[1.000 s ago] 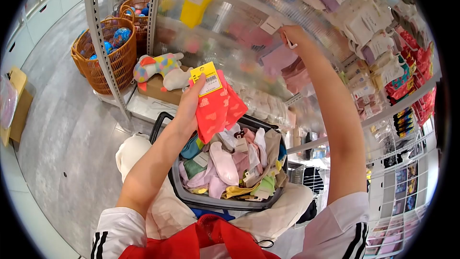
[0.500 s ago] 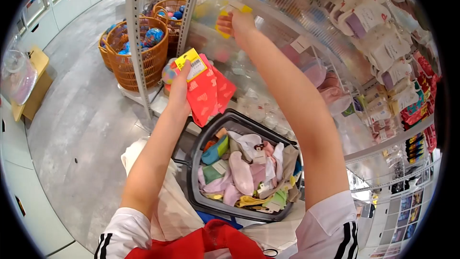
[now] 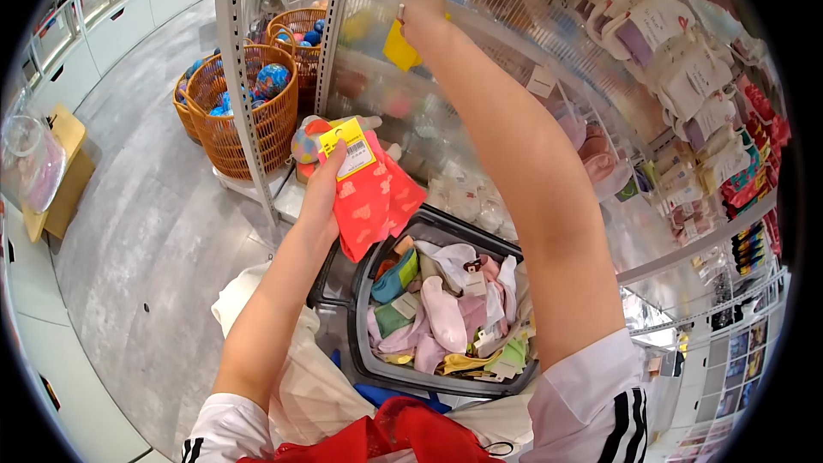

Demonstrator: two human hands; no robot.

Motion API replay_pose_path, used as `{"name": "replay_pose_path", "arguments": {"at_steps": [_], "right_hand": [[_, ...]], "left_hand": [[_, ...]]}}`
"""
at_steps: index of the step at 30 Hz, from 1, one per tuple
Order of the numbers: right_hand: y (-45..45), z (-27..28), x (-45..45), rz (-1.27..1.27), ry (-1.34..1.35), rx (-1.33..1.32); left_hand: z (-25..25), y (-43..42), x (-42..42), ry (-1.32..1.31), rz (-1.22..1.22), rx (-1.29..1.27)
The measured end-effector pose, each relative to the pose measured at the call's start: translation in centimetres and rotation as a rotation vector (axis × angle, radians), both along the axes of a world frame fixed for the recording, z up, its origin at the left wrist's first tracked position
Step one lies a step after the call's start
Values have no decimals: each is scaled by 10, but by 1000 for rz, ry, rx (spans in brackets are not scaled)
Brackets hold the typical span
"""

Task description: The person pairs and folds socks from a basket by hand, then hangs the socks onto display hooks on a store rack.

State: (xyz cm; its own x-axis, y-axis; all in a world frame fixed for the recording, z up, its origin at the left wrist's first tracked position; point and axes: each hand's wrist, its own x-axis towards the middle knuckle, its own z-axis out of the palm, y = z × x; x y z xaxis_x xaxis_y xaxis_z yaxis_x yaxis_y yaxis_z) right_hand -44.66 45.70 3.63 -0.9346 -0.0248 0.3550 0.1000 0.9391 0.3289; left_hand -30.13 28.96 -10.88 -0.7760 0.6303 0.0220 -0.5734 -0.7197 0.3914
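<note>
My left hand point(image 3: 323, 197) pinches the yellow header tag of red socks point(image 3: 373, 206) with a pale heart pattern, which hang in front of me. My right hand point(image 3: 423, 17) reaches up to the shelf panel, its fingers closed at a yellow sock pack point(image 3: 400, 49); part of that pack is hidden behind the hand, and a small white hook tip shows beside the fingers. Below both arms, a dark grey basket point(image 3: 362, 326) holds a heap of mixed socks point(image 3: 444, 313), some with paper tags.
Wicker baskets point(image 3: 236, 133) with blue balls stand beyond a white shelf post point(image 3: 244, 103). A patchwork plush toy point(image 3: 306, 141) lies on the low shelf behind the red socks. Packed socks point(image 3: 656, 30) hang in rows at the right. A cardboard box point(image 3: 73, 180) is at the left.
My right hand has moved left across the panel to the yellow pack. My left hand still holds the red socks, and the view has turned to the right.
</note>
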Motion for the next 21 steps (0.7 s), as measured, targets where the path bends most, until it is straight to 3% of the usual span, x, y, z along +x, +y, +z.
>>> {"name": "replay_pose_path", "arguments": {"at_steps": [3,8,10,12,15,19,21], "right_hand": [[-5,15,9,3,-77,81],[-4,12,-26,-123,83,-131],[-6,18,-23,-173,235,-378],[-13,32,-19,-193,468,-801],[7,59,15,59,-145,81],[31,9,35,0,381,-1452],[35,4,66,-162,485,-1608]], "left_hand": [[5,-3,2,-31,18,-23],[2,-4,1,-10,36,-36],[8,-7,3,48,-8,0],[6,-7,1,-3,5,-14],[-11,-11,-4,-54,31,-66],[-8,-15,-2,-79,52,-60],[-10,-16,-3,-50,62,-63]]}}
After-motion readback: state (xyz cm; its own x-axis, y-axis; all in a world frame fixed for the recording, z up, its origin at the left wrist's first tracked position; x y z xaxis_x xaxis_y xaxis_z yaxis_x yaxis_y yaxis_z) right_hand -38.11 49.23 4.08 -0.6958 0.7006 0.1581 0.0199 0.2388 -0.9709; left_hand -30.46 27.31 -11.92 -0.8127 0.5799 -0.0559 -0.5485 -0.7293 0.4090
